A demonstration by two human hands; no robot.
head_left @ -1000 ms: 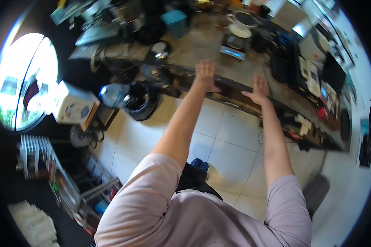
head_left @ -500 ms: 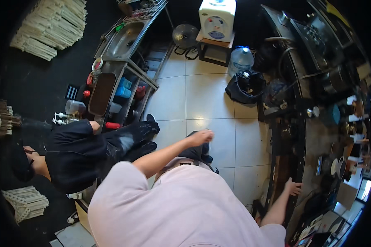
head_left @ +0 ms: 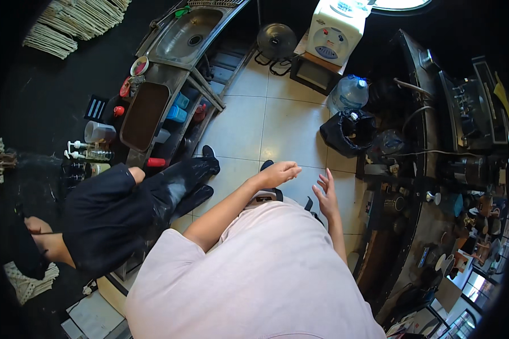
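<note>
Above floor tiles (head_left: 277,124), L hand (head_left: 278,172), R hand (head_left: 326,195) empty

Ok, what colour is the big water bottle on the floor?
Clear blue water bottle, seen best in the head view.

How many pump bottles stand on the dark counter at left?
2 pump bottles: one nearer the clear measuring jug, the other just below it. More may be hidden in the dark beyond them.

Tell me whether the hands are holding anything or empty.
Empty. The left hand and right hand hang open over the tiled floor, fingers spread, touching nothing.
</note>
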